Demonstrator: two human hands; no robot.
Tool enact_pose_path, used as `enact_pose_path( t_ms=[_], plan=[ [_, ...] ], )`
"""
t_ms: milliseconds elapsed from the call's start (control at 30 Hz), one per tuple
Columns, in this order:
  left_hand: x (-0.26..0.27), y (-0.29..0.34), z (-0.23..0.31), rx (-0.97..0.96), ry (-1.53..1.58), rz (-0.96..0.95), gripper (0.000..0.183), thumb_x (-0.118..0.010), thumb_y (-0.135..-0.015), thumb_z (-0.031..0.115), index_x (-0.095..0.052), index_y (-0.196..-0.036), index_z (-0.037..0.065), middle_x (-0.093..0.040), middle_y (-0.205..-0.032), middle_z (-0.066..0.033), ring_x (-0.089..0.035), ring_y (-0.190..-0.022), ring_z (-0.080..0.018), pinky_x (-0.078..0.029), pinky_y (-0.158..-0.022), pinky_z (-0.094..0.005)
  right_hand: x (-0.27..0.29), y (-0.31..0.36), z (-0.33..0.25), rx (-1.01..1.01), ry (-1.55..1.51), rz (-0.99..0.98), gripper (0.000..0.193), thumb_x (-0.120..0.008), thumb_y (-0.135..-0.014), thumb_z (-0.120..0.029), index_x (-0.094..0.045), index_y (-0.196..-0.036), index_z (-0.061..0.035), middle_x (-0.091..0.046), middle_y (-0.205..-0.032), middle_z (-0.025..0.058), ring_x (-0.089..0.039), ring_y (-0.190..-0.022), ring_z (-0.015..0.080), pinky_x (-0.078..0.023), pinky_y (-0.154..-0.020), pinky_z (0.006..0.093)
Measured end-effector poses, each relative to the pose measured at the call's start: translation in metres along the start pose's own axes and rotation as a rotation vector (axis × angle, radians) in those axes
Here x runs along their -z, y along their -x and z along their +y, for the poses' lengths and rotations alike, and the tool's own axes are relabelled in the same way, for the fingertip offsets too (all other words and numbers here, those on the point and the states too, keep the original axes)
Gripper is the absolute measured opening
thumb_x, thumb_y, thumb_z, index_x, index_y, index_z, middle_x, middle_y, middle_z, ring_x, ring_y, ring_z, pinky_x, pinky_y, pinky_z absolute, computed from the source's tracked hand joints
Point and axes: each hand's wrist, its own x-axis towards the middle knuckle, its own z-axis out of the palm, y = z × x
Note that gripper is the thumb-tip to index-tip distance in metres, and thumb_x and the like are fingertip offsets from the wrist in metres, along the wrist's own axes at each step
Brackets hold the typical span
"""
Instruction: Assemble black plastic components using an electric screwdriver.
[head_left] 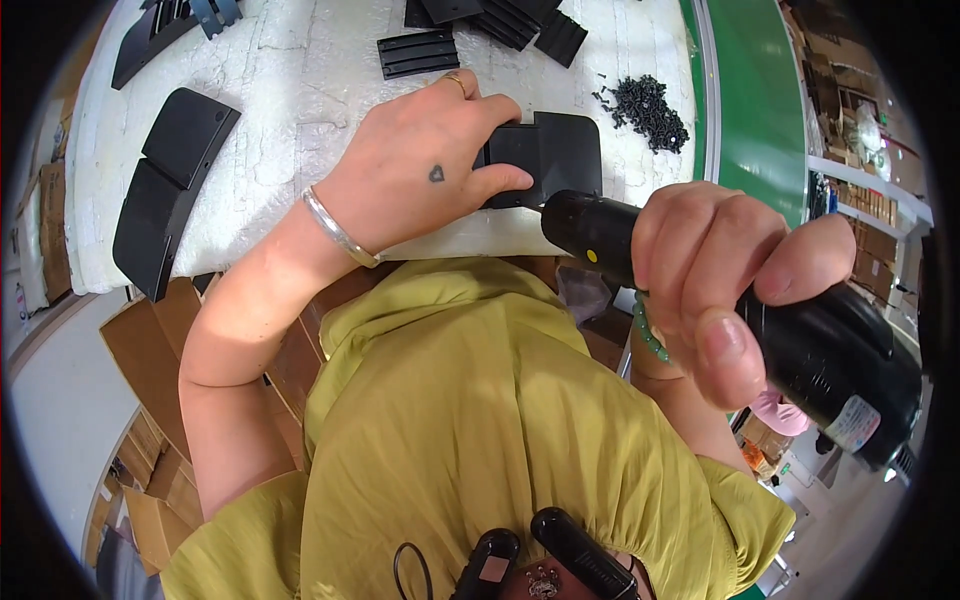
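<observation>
My right hand (720,270) is wrapped round a black electric screwdriver (590,235), held slanting with its tip toward the left. The bit meets the near edge of a black plastic part (568,155) on the padded table. Thumb and fingers of my left hand (430,165) grip that part at its left end and hide some of it. Whether a screw sits at the bit is too small to tell. To the left lies a similar black panel assembly (175,190), made of two joined pieces. A pile of small black screws (648,112) lies beyond the part, to the right.
Black slotted plates (418,54) and more dark pieces (505,18) lie along the far side of the table (300,110). Another black part (150,45) is at the far left. A green surface (750,110) borders the right side. Cardboard boxes (145,350) stand below at the left.
</observation>
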Motion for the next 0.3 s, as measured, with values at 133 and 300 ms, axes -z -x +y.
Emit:
enact_pose_path(
  t_ms=[133, 300],
  plan=[
    [0.002, 0.000, -0.001, -0.008, -0.020, 0.002, 0.038, -0.070, -0.071, 0.031, -0.059, -0.098, 0.006, -0.055, -0.082, -0.0119, -0.057, -0.078, -0.0291, -0.047, -0.067, -0.0365, -0.004, -0.009, -0.004, -0.072, 0.070, -0.111, 0.031, -0.057, -0.070, 0.001, -0.034, -0.086, -0.0138, -0.047, -0.059, -0.0017, -0.044, -0.044, 0.0124, -0.039, -0.049, 0.0283],
    [0.002, -0.002, -0.001, 0.000, -0.049, -0.050, 0.037, -0.069, -0.072, 0.030, -0.060, -0.098, 0.006, -0.057, -0.085, -0.0136, -0.058, -0.080, -0.0297, -0.047, -0.068, -0.0364, -0.005, -0.015, -0.004, -0.100, 0.125, -0.178, 0.031, -0.057, -0.070, 0.001, -0.033, -0.083, -0.0139, -0.047, -0.059, -0.0015, -0.045, -0.043, 0.0127, -0.039, -0.048, 0.0291]
  ],
)
